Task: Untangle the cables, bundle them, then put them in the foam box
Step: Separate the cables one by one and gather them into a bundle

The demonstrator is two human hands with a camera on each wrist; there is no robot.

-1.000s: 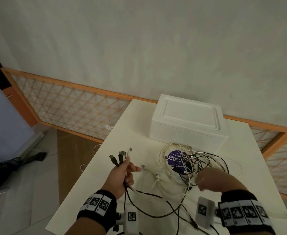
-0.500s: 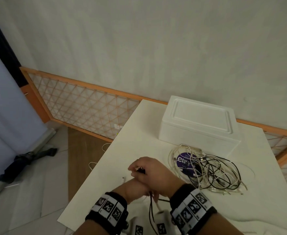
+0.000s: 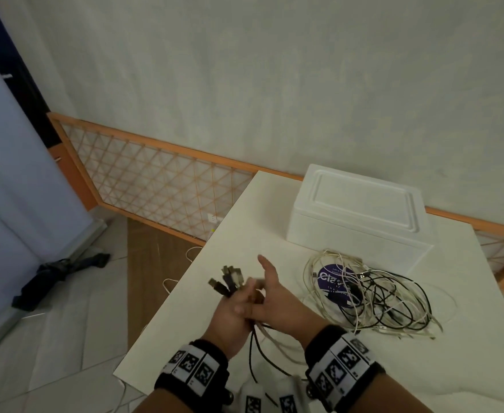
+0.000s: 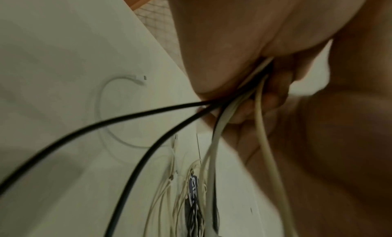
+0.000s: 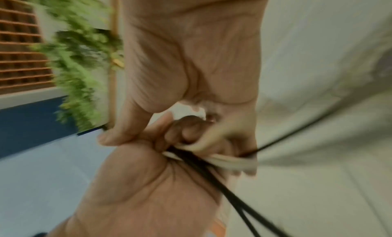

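My left hand (image 3: 231,312) grips a bunch of black and white cables (image 3: 229,280); their plug ends stick out above its fist. My right hand (image 3: 277,299) is pressed against it, fingers curled round the same bunch and the index finger pointing up. In the left wrist view the strands (image 4: 216,131) run out of the fist (image 4: 254,93) down to the table. The right wrist view shows the right palm (image 5: 191,69) over the left hand (image 5: 148,190). A loose tangle (image 3: 376,302) lies in front of the white foam box (image 3: 358,222), whose lid is on.
A purple round label (image 3: 329,277) lies under the tangle on the white table (image 3: 244,228). An orange lattice fence (image 3: 155,186) stands behind the table. On the floor to the left are a dark bundle (image 3: 60,275) and a thin white cable (image 3: 170,289).
My right hand left the tangle and came over to the left hand, first covering it. Now it sits beside it on the bunch, and the plug ends show again.
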